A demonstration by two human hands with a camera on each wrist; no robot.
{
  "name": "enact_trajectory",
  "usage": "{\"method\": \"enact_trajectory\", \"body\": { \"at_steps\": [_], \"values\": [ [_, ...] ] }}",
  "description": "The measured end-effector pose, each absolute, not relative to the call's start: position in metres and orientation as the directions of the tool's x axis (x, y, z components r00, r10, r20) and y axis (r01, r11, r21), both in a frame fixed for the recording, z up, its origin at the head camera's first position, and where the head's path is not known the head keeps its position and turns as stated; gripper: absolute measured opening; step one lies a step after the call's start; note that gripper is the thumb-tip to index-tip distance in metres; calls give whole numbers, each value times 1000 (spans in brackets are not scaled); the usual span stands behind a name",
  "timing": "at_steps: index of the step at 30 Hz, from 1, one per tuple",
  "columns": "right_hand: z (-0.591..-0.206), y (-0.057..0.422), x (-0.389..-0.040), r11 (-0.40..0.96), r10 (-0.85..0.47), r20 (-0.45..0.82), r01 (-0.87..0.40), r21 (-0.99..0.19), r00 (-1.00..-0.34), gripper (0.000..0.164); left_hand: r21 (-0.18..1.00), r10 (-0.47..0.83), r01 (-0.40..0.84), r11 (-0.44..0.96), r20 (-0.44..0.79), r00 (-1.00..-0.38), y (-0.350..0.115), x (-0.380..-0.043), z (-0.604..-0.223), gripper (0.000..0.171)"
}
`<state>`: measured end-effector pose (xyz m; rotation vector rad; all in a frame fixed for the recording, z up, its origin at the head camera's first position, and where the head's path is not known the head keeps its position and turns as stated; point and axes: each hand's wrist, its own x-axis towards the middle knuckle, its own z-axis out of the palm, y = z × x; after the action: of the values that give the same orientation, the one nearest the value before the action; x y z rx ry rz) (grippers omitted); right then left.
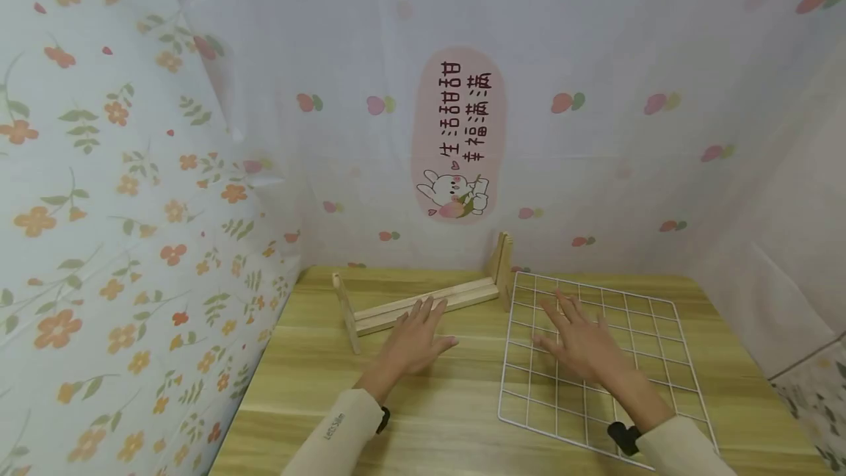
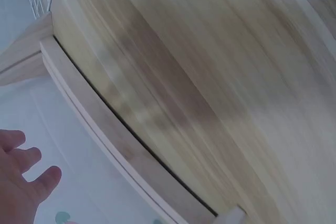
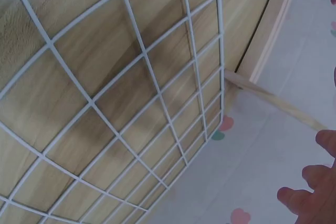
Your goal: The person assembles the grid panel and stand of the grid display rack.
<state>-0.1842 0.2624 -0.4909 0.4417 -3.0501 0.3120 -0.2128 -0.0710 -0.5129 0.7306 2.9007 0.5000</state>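
Note:
Fingers spread, my left hand [image 1: 413, 342] hovers in front of a pale wooden stand [image 1: 472, 297], its fingertips overlapping the lower rail in the head view. Two upright end pieces are joined by this stand's long double rail; the left wrist view shows the rail [image 2: 125, 150] close up, with the left hand [image 2: 18, 184] off to the side. A white wire grid panel [image 1: 507, 344] lies to the right. Over it my right hand [image 1: 583, 345] is held with fingers apart and nothing in them. The right wrist view shows the grid's wires [image 3: 144, 53] beside that hand [image 3: 315, 198].
The wood-grain table [image 1: 436, 395] carries both things. Behind it hangs a white cloth with a printed rabbit [image 1: 452, 189] and lettering. A flower-patterned cloth [image 1: 139, 300] borders the left side. Black straps [image 1: 623, 438] are on the wrists.

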Motion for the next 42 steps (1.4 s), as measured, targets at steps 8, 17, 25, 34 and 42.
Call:
{"method": "enact_trajectory", "body": {
  "at_steps": [8,17,25,34,42],
  "values": [
    [-490,273,-187,947,-236,47,-240,-214,-971,82,406,451,391,826,-59,-891,-54,-213,-516,80],
    [-488,295,-193,957,-199,2,-194,-216,-980,83,467,474,396,791,-57,-879,-31,-215,-516,77],
    [-488,312,-190,961,-158,1,-154,-230,-987,84,426,485,416,803,-64,-872,-10,-214,-519,74],
    [-493,336,-188,964,-114,-29,-104,-243,-993,83,391,516,446,805,-89,-852,5,-217,-517,76],
    [-494,355,-185,960,-76,-68,-55,-276,-995,86,381,543,473,794,-96,-834,27,-219,-511,74]
  ]
}}
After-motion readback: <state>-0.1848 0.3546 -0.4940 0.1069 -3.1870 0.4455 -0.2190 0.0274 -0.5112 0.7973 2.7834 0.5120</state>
